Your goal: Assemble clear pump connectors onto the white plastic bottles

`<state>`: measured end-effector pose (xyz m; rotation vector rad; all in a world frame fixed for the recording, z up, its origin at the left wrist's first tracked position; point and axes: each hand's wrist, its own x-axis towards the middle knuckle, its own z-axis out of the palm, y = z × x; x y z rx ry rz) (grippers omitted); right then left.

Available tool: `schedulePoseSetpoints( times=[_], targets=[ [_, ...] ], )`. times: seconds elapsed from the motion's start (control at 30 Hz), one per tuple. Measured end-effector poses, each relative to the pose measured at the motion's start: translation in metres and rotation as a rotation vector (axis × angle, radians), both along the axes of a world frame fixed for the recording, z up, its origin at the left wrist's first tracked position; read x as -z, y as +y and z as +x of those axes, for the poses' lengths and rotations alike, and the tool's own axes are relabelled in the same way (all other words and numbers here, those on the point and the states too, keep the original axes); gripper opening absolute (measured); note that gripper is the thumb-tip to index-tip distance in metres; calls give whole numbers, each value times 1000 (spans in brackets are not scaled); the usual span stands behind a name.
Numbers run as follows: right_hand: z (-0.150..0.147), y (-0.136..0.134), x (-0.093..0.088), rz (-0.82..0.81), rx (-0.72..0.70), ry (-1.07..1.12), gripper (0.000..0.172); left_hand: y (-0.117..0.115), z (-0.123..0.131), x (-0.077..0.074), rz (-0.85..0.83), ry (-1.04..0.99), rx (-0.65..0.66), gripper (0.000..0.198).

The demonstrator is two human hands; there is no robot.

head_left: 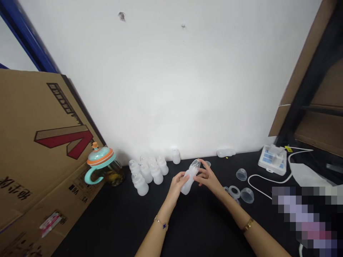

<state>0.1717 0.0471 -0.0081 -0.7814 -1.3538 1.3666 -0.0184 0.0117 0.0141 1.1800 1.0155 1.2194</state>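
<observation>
A translucent white baby bottle (pixel 188 180), tilted with its top to the right, is held above the black table. My left hand (pixel 178 184) is closed around the bottle's body. On the clear cap (pixel 196 164) over the bottle's top rest the fingers of my right hand (pixel 208 177), its thumb near the collar. Several capped bottles (pixel 146 172) stand in a group to the left of my hands. Right of my right forearm lie clear dome caps (pixel 247 195) and a ring (pixel 234 192), with another dome cap (pixel 241 174) farther back.
A jug with a turquoise lid (pixel 103 160) stands at the left by a cardboard box (pixel 40 142). Against the wall (pixel 171 89) are one upright bottle (pixel 176 156) and one lying bottle (pixel 225 153). A white power strip (pixel 272 159) with a cable sits at the right.
</observation>
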Motion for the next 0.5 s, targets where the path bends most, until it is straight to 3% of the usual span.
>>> schedulePoseSetpoints(
  times=[0.27, 0.5],
  targets=[
    [-4, -9, -4, 33, -32, -36, 123, -3, 3, 1, -35, -42, 56, 53],
    [-6, -13, -8, 131, -15, -116, 118, -2, 3, 5, 0, -96, 113, 75]
  ],
)
